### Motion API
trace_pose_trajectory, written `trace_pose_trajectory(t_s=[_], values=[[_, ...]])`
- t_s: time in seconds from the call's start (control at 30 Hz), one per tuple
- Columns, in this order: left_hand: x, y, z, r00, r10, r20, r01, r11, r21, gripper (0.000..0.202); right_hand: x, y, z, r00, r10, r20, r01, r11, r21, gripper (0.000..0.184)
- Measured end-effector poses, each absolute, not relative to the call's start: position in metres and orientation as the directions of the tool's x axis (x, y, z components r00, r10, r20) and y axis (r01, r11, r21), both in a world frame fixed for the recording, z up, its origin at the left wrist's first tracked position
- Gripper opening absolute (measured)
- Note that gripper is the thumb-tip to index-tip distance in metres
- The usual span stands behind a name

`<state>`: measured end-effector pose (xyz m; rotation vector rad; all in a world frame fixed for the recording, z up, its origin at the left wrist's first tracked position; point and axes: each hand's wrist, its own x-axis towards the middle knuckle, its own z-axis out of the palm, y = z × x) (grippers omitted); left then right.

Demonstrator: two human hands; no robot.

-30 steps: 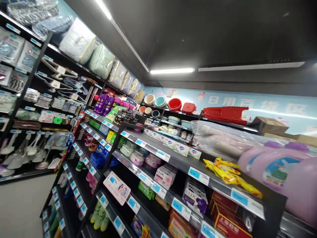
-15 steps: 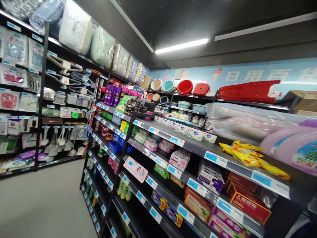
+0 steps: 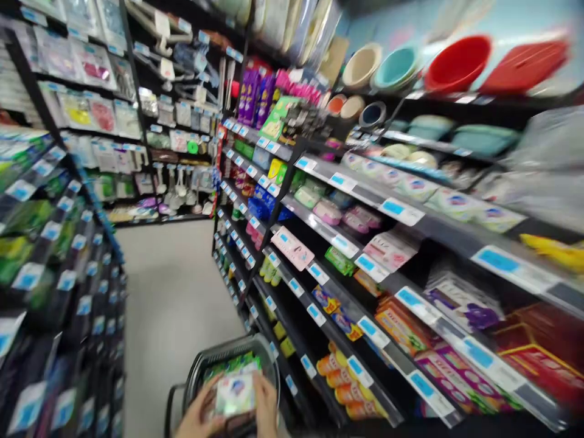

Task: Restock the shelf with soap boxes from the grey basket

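Near the bottom of the head view, my left hand (image 3: 204, 409) and my right hand (image 3: 266, 401) hold a white soap box (image 3: 235, 390) between them. Fingers of each hand are closed along its opposite sides. The box has a dark oval logo and green at its lower edge; blur hides the lettering. Below it is a dark shopping basket (image 3: 272, 351), with green packages (image 3: 244, 361) inside. Whether the box rests on anything in the basket, I cannot tell.
Shelves with soap boxes (image 3: 390, 250), orange bottles (image 3: 340, 380) and price labels rise on the right. Another shelf (image 3: 55, 255) stands along the left. The grey aisle floor (image 3: 177, 286) runs between them to a back rack with hanging goods (image 3: 182, 188). Basins (image 3: 458, 64) sit high up.
The view has swung down and left, bringing the aisle, left shelf and basket into sight. Both my hands, out of view before, now appear gripping the white soap box.
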<state>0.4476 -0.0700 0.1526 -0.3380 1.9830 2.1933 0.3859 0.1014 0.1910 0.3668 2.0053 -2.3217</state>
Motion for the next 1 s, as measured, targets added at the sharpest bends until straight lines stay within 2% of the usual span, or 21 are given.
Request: trace_pose_trajectory(t_s=[0.03, 0.1, 0.27, 0.4, 0.77, 1.0], values=[[0.453, -0.071, 0.151, -0.969, 0.035, -0.243, -0.245, -0.182, 0.952, 0.104, 0.401, 0.099, 0.186, -0.954, 0.126, -0.270, 0.248, -0.168, -0.954, 0.055], [0.460, -0.072, 0.146, -0.973, 0.075, -0.219, -0.231, -0.273, 0.934, 0.099, 0.417, 0.097, 0.180, -0.917, 0.162, -0.364, 0.331, -0.197, -0.923, 0.060], [0.471, -0.070, 0.137, -0.961, 0.135, -0.240, -0.272, -0.338, 0.901, 0.111, 0.417, 0.100, 0.171, -0.863, 0.157, -0.481, 0.430, -0.272, -0.861, 0.062], [0.481, -0.068, 0.137, -0.955, 0.118, -0.272, -0.296, -0.331, 0.896, 0.109, 0.424, 0.104, 0.167, -0.875, 0.104, -0.473, 0.430, -0.285, -0.857, 0.058], [0.483, -0.069, 0.140, -0.956, 0.107, -0.274, -0.294, -0.311, 0.904, 0.099, 0.425, 0.106, 0.165, -0.875, 0.138, -0.464, 0.421, -0.254, -0.871, 0.055], [0.482, -0.065, 0.142, -0.952, 0.119, -0.281, -0.304, -0.292, 0.907, 0.101, 0.425, 0.112, 0.158, -0.881, 0.152, -0.448, 0.404, -0.252, -0.879, 0.049]])
